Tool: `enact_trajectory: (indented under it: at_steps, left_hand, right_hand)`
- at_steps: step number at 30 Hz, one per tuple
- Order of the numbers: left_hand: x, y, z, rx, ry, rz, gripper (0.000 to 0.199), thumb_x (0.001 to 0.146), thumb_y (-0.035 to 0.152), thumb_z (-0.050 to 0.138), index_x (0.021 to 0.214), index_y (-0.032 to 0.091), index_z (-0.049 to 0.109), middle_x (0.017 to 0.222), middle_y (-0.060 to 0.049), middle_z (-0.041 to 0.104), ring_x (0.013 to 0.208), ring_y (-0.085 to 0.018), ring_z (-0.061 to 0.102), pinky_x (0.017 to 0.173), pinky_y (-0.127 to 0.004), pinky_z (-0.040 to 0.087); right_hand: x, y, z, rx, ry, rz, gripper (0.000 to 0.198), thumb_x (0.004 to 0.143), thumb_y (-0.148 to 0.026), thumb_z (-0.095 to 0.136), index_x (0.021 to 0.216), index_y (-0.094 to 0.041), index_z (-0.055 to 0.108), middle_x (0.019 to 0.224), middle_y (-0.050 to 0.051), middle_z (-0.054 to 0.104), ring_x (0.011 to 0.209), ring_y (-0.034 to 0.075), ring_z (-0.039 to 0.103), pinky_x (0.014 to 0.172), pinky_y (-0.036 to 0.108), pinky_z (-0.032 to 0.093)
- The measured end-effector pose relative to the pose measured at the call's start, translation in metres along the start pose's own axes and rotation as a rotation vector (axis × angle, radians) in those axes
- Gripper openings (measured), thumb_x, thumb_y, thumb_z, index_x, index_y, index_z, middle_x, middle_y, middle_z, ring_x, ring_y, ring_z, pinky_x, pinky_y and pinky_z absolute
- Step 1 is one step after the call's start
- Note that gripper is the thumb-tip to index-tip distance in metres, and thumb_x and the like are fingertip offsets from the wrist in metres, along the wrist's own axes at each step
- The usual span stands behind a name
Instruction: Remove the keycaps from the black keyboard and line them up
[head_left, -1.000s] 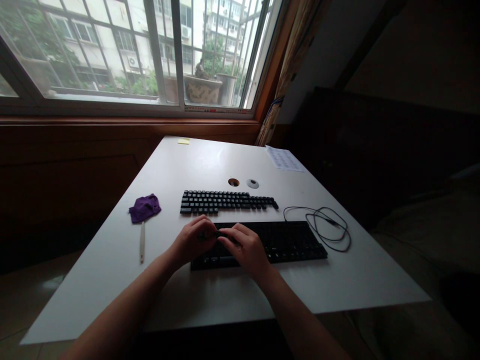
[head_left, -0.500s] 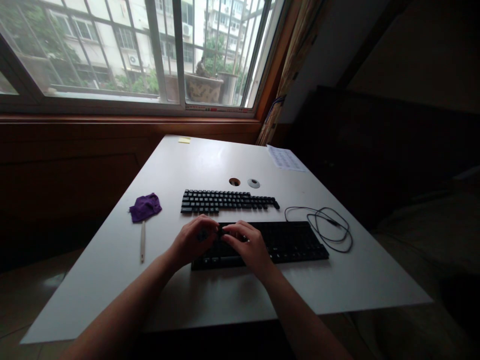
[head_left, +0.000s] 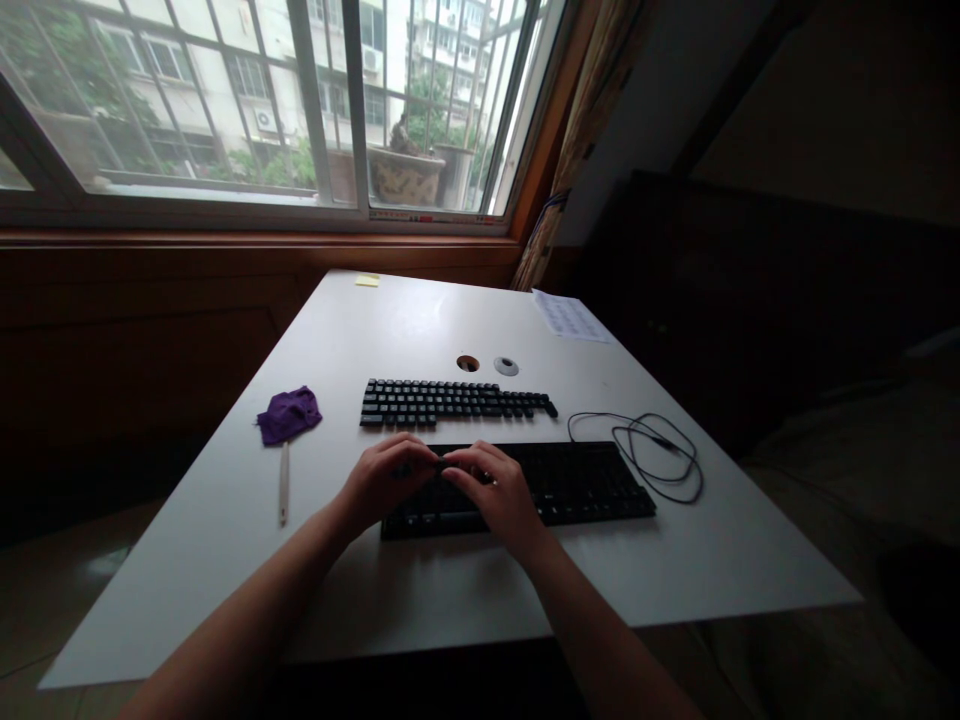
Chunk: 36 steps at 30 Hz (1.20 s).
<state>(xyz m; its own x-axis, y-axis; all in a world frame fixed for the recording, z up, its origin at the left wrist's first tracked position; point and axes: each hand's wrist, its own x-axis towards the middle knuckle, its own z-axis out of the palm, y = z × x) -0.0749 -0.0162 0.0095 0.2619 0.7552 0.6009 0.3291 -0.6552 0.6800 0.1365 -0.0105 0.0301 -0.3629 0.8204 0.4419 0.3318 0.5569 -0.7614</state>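
A black keyboard [head_left: 577, 485] lies in front of me, many of its keycaps off and some still along its front edge. My left hand [head_left: 390, 475] is over its left end, fingers curled into a pinch. My right hand [head_left: 491, 485] meets it from the right, thumb and fingers also pinched. Between the two sets of fingertips is a small dark keycap [head_left: 441, 462], mostly hidden by the fingers. Just behind the keyboard, loose keycaps [head_left: 450, 400] stand in rows laid out like a keyboard.
On the left of the white table [head_left: 225, 570] lie a purple cloth [head_left: 289, 415] and a pale stick [head_left: 284, 485]. A coiled black cable [head_left: 664, 450] lies right of the keyboard. Farther back are a cable hole [head_left: 468, 364], a grey ring [head_left: 506, 366], yellow notes [head_left: 367, 281] and a printed sheet [head_left: 570, 316].
The fingertips of both hands have drawn slightly closer together around the keycap. Otherwise the hands and the things on the table stay in place; the view shifts a little.
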Motion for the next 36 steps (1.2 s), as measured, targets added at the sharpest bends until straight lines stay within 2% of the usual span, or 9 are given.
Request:
enact_trajectory:
  at_steps: [6, 14, 20, 23, 25, 29, 32, 36]
  left_hand:
    - [0.002, 0.001, -0.001, 0.002, 0.023, -0.028, 0.006, 0.087, 0.022, 0.067, 0.091, 0.017, 0.067, 0.082, -0.005, 0.069, 0.074, -0.015, 0.064, 0.068, -0.026, 0.051]
    - [0.002, -0.003, 0.000, 0.016, 0.012, -0.056, 0.008, 0.085, 0.025, 0.068, 0.086, 0.017, 0.067, 0.077, -0.004, 0.069, 0.068, -0.014, 0.063, 0.064, -0.025, 0.051]
    - [0.003, -0.003, 0.001, 0.028, 0.000, -0.078, 0.009, 0.089, 0.025, 0.063, 0.091, 0.017, 0.067, 0.083, -0.005, 0.068, 0.075, -0.015, 0.063, 0.069, -0.026, 0.050]
    - [0.003, -0.002, -0.003, 0.036, 0.062, -0.147, 0.013, 0.093, 0.026, 0.056, 0.094, 0.018, 0.066, 0.088, -0.006, 0.066, 0.081, -0.016, 0.062, 0.072, -0.027, 0.050]
    - [0.002, -0.003, -0.007, 0.021, 0.144, -0.209, 0.017, 0.095, 0.028, 0.052, 0.093, 0.018, 0.065, 0.089, -0.006, 0.065, 0.083, -0.017, 0.062, 0.073, -0.027, 0.050]
    - [0.002, -0.006, -0.013, 0.002, 0.286, -0.300, 0.018, 0.096, 0.030, 0.051, 0.093, 0.018, 0.064, 0.089, -0.006, 0.065, 0.084, -0.018, 0.061, 0.071, -0.027, 0.049]
    - [0.002, -0.006, -0.015, 0.019, 0.319, -0.318, 0.017, 0.095, 0.030, 0.052, 0.092, 0.018, 0.064, 0.089, -0.005, 0.065, 0.083, -0.017, 0.061, 0.070, -0.026, 0.048]
    - [0.002, -0.002, -0.016, 0.035, 0.311, -0.325, 0.016, 0.096, 0.028, 0.050, 0.092, 0.018, 0.063, 0.091, -0.004, 0.064, 0.084, -0.017, 0.060, 0.072, -0.027, 0.047]
  right_hand:
    - [-0.001, 0.001, 0.000, -0.020, 0.014, -0.036, 0.017, 0.089, -0.030, 0.066, 0.104, -0.024, 0.071, 0.079, 0.000, 0.056, 0.069, 0.013, 0.053, 0.065, 0.026, 0.047]
    - [0.002, 0.002, 0.001, -0.048, -0.024, -0.074, 0.016, 0.090, -0.027, 0.064, 0.105, -0.024, 0.069, 0.080, 0.000, 0.056, 0.071, 0.013, 0.055, 0.064, 0.026, 0.047]
    - [0.010, 0.008, -0.006, -0.141, -0.058, -0.132, 0.014, 0.089, -0.030, 0.066, 0.100, -0.023, 0.069, 0.081, 0.001, 0.059, 0.073, 0.014, 0.058, 0.068, 0.027, 0.048]
    - [0.021, 0.020, -0.009, -0.272, -0.045, -0.153, 0.013, 0.090, -0.027, 0.065, 0.101, -0.022, 0.067, 0.084, 0.002, 0.060, 0.074, 0.014, 0.059, 0.070, 0.026, 0.048]
    - [0.031, 0.031, -0.011, -0.438, -0.070, -0.156, 0.013, 0.090, -0.025, 0.064, 0.102, -0.022, 0.068, 0.084, 0.002, 0.060, 0.073, 0.014, 0.060, 0.070, 0.026, 0.047]
    - [0.054, 0.045, -0.014, -0.789, -0.203, -0.145, 0.009, 0.087, -0.022, 0.066, 0.095, -0.022, 0.069, 0.090, 0.004, 0.063, 0.077, 0.017, 0.062, 0.065, 0.025, 0.045]
    - [0.065, 0.045, -0.012, -0.931, -0.317, -0.136, 0.007, 0.087, -0.019, 0.064, 0.092, -0.021, 0.069, 0.091, 0.006, 0.064, 0.079, 0.017, 0.063, 0.064, 0.025, 0.043]
    - [0.069, 0.041, -0.004, -0.991, -0.383, -0.126, 0.014, 0.090, -0.012, 0.055, 0.089, -0.017, 0.068, 0.090, 0.007, 0.063, 0.080, 0.016, 0.064, 0.064, 0.024, 0.041]
